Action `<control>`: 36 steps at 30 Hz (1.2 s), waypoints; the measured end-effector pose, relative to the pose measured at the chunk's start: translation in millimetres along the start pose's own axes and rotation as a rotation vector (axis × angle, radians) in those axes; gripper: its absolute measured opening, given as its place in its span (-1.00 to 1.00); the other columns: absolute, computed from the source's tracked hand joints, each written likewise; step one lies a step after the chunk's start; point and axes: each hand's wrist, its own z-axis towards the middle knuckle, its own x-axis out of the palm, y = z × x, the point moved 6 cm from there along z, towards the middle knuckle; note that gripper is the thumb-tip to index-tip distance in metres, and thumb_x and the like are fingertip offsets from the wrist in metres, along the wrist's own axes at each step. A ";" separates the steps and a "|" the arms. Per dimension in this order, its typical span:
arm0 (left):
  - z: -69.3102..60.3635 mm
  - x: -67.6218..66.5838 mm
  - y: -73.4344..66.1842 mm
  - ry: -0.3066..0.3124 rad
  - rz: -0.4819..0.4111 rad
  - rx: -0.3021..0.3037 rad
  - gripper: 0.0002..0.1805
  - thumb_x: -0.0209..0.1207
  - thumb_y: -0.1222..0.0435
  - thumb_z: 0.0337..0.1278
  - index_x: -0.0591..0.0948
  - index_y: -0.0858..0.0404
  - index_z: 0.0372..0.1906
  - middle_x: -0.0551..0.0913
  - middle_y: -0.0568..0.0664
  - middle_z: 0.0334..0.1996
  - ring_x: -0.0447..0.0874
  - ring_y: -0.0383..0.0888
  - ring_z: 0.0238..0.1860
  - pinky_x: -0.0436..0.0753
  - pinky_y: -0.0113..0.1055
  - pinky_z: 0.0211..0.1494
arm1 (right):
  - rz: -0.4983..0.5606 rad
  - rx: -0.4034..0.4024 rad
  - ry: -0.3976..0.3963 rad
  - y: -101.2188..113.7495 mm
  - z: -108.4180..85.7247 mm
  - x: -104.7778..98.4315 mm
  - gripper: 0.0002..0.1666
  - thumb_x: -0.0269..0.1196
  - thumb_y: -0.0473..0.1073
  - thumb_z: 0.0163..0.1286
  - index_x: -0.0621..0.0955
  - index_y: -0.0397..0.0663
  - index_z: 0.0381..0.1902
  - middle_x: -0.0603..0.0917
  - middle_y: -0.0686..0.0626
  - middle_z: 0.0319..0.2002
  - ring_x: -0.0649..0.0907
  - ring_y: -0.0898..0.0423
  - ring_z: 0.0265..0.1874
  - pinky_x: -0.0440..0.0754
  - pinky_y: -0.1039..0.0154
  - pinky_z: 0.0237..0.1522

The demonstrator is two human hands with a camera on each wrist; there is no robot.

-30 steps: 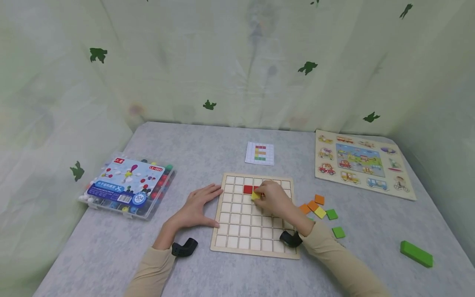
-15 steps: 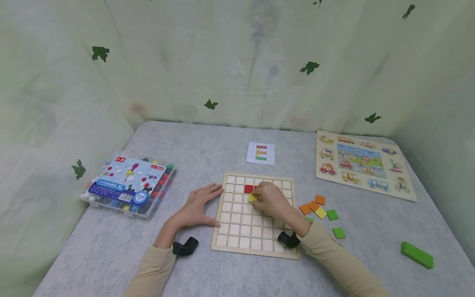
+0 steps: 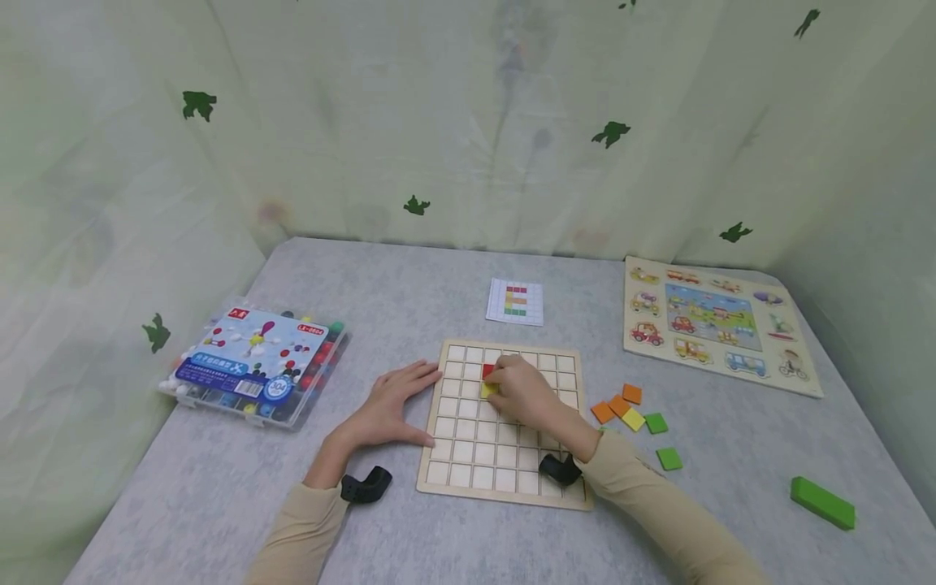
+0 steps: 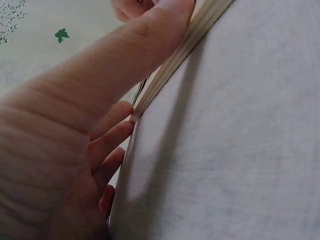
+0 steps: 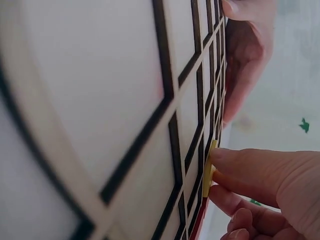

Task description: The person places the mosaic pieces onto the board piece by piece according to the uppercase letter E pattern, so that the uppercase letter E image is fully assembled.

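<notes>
My right hand (image 3: 525, 394) pinches a yellow square tile (image 3: 488, 391) over the wooden grid board (image 3: 471, 496), just below a red tile (image 3: 487, 370). In the right wrist view, the yellow tile (image 5: 207, 172) stands between thumb and fingers, at the board's surface, with a red strip (image 5: 199, 220) beyond it. Whether it lies flat in a square cannot be told. My left hand (image 3: 387, 410) rests spread along the board's left edge; the left wrist view has its thumb and fingertips against the wooden edge (image 4: 167, 67). My right hand hides part of the upper rows.
Loose orange tiles (image 3: 603, 412), a yellow tile (image 3: 633, 419) and green tiles (image 3: 669, 459) lie right of the board. Behind it is a pattern card (image 3: 514, 302). A clear parts box (image 3: 256, 366) sits left, a picture puzzle (image 3: 720, 325) and a green block (image 3: 822, 503) right.
My right hand has shifted a little to the left with the yellow tile, which is now under the leftmost red tile. My left hand has stayed at the board's edge.
</notes>
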 end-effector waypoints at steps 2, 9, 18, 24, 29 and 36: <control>0.0 0.1 -0.4 0.000 0.000 0.002 0.10 0.47 -0.07 -0.40 0.28 0.19 0.39 0.25 0.08 0.42 0.05 0.09 0.48 0.07 0.13 0.32 | 0.003 0.009 0.008 0.4 0.1 -0.3 -0.80 0.35 -0.28 0.11 0.74 -0.18 -0.26 0.64 -0.03 -0.39 0.50 0.20 -0.40 0.49 0.36 -0.34; -0.3 -0.6 -1.2 0.001 0.000 0.003 0.10 0.48 -0.06 -0.40 0.28 0.19 0.39 0.25 0.07 0.42 0.05 0.09 0.48 0.06 0.12 0.32 | 0.037 0.025 -0.014 -5.6 -9.1 -7.2 -0.81 0.35 -0.30 0.09 0.74 -0.17 -0.28 0.68 -0.03 -0.36 0.55 0.16 -0.36 0.55 0.33 -0.29; -1.1 -2.1 -1.2 -0.007 0.000 0.006 0.10 0.48 -0.07 -0.42 0.29 0.20 0.38 0.26 0.07 0.41 0.06 0.10 0.47 0.06 0.12 0.31 | 0.057 0.098 -0.102 -30.7 -32.9 -23.6 -0.83 0.34 -0.32 0.10 0.74 -0.16 -0.29 0.73 -0.04 -0.31 0.64 0.08 -0.27 0.61 0.22 -0.21; -1.1 -2.0 0.3 -0.009 -0.009 0.014 0.11 0.48 -0.08 -0.42 0.28 0.19 0.39 0.26 0.07 0.42 0.06 0.09 0.48 0.06 0.11 0.31 | 0.103 0.160 -0.084 -47.2 -50.0 -29.7 -0.80 0.32 -0.30 0.14 0.73 -0.20 -0.23 0.72 -0.08 -0.26 0.63 0.04 -0.23 0.60 0.15 -0.17; -0.2 -1.0 1.7 -0.010 -0.007 0.019 0.11 0.47 -0.09 -0.42 0.28 0.19 0.39 0.26 0.07 0.41 0.06 0.10 0.47 0.06 0.12 0.31 | 0.100 0.208 -0.089 -61.0 -64.8 -36.6 -0.77 0.33 -0.29 0.15 0.72 -0.22 -0.20 0.71 -0.11 -0.23 0.63 0.00 -0.20 0.60 0.12 -0.19; 1.0 0.3 2.7 -0.006 -0.003 0.023 0.11 0.47 -0.09 -0.41 0.27 0.18 0.39 0.26 0.08 0.41 0.06 0.09 0.47 0.05 0.13 0.31 | 0.092 0.263 -0.099 -83.0 -84.7 -43.7 -0.77 0.33 -0.28 0.16 0.70 -0.23 -0.20 0.71 -0.13 -0.23 0.48 0.18 -0.45 0.39 0.38 -0.46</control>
